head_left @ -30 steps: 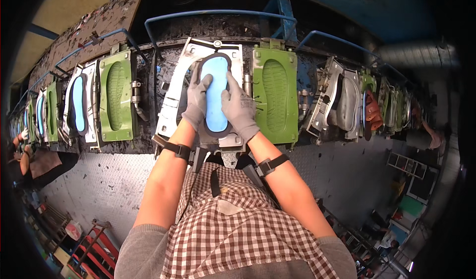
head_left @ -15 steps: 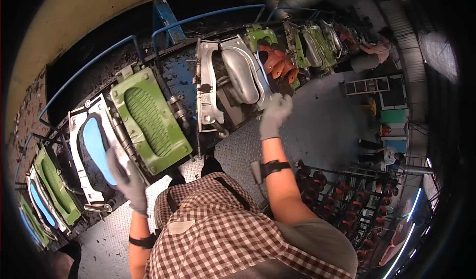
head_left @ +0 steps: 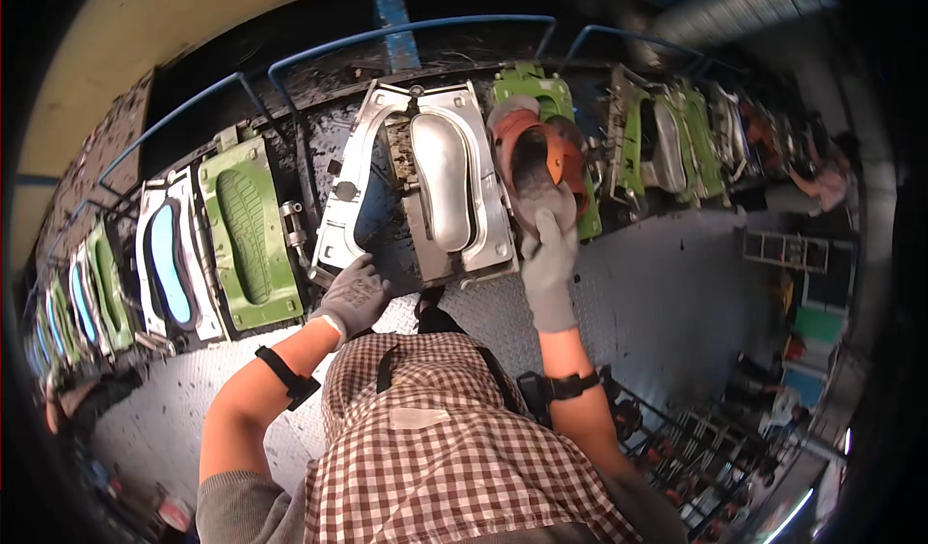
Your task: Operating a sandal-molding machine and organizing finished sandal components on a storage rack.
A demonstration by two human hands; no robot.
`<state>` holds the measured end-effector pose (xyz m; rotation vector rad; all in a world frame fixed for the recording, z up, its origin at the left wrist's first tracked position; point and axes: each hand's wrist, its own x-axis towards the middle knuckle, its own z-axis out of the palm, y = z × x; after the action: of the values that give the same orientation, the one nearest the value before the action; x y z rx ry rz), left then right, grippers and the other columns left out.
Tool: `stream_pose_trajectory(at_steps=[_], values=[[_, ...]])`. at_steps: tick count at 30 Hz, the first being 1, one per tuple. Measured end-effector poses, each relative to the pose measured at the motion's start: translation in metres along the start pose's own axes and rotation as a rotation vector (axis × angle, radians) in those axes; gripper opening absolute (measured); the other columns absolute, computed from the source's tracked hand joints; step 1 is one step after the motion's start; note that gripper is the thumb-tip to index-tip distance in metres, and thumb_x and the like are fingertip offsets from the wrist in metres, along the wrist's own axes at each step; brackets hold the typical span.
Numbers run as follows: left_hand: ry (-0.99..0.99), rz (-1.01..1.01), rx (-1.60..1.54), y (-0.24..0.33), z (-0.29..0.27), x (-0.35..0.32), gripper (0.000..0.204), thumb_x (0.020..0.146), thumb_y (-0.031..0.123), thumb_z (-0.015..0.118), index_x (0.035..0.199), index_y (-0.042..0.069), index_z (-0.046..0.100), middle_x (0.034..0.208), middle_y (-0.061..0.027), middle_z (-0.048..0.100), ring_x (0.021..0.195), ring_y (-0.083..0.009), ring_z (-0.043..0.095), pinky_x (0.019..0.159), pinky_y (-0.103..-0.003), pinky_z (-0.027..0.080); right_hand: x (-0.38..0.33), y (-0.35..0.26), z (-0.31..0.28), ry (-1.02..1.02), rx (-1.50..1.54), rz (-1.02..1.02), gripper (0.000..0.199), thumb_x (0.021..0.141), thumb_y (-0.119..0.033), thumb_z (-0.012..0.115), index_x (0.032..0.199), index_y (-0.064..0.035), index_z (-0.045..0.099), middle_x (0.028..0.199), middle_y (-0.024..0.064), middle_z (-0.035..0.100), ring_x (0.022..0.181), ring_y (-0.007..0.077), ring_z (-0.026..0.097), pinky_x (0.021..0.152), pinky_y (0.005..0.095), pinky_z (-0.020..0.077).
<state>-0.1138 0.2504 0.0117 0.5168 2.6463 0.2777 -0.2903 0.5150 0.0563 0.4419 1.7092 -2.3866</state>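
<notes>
A metal shoe mould stands open before me, with a silver frame half [head_left: 353, 206] on the left and a shiny foot-shaped last [head_left: 442, 182] in the middle. My gloved left hand [head_left: 356, 298] is closed at the near edge of that frame half, its fingers bent around the corner. Just right of the mould, my gloved right hand [head_left: 551, 269] pinches the near end of an orange and brown shoe upper [head_left: 559, 153]. The upper lies over a green sole plate [head_left: 532, 82], covering most of it.
More moulds line the bench to the left, including a green sole plate [head_left: 249, 235] and one holding a blue sole [head_left: 171, 259]. Another mould [head_left: 667, 143] stands to the right. Blue rails [head_left: 416, 27] run behind. A person [head_left: 822, 182] works at far right; racks [head_left: 696, 447] stand lower right.
My view has shifted left along the bench. My left hand has moved from beside the blue sole to the silver frame. My right hand has taken hold of the shoe upper.
</notes>
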Motion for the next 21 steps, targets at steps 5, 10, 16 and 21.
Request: stream_pose_trajectory(at_steps=[5, 10, 16, 21], values=[[0.835, -0.530, -1.196, 0.026, -0.018, 0.068, 0.053, 0.102, 0.034, 0.060, 0.142, -0.001, 0.056, 0.123, -0.0228, 0.070, 0.121, -0.0332, 0.065, 0.104, -0.038, 0.049, -0.009, -0.047, -0.007, -0.096, -0.431, 0.010, 0.036, 0.097, -0.012, 0.068, 0.131, -0.0059, 0.058, 0.102, 0.0009, 0.066, 0.061, 0.0014, 0.049, 0.047, 0.0178, 0.0362], [0.938, -0.426, -1.449, -0.031, -0.013, 0.176, 0.061, 0.105, 0.042, 0.056, 0.141, -0.006, 0.049, 0.134, -0.0175, 0.059, 0.124, -0.0244, 0.055, 0.107, -0.033, 0.043, 0.020, -0.044, 0.017, -0.260, -0.378, -0.017, 0.032, 0.098, -0.012, 0.067, 0.127, -0.0026, 0.059, 0.099, 0.0014, 0.066, 0.060, 0.0025, 0.049, 0.048, 0.0172, 0.0384], [0.909, -0.376, -2.257, -0.010, 0.009, 0.170, 0.051, 0.103, 0.040, 0.063, 0.134, 0.000, 0.056, 0.120, -0.0081, 0.065, 0.107, -0.0157, 0.063, 0.094, -0.031, 0.052, 0.073, -0.021, 0.068, -0.391, -0.884, -0.839, 0.035, 0.097, -0.013, 0.069, 0.130, -0.0053, 0.067, 0.103, 0.0110, 0.071, 0.089, 0.0245, 0.070, 0.079, 0.0363, 0.0549], [0.992, -0.418, -2.021, 0.018, 0.010, 0.137, 0.044, 0.107, 0.036, 0.055, 0.137, 0.004, 0.054, 0.122, -0.0055, 0.063, 0.112, -0.0141, 0.060, 0.098, -0.030, 0.051, 0.071, 0.003, 0.080, -0.926, -1.194, -0.750, 0.033, 0.085, -0.012, 0.072, 0.118, -0.0155, 0.072, 0.097, 0.0120, 0.069, 0.089, 0.0331, 0.070, 0.076, 0.0445, 0.0555]])
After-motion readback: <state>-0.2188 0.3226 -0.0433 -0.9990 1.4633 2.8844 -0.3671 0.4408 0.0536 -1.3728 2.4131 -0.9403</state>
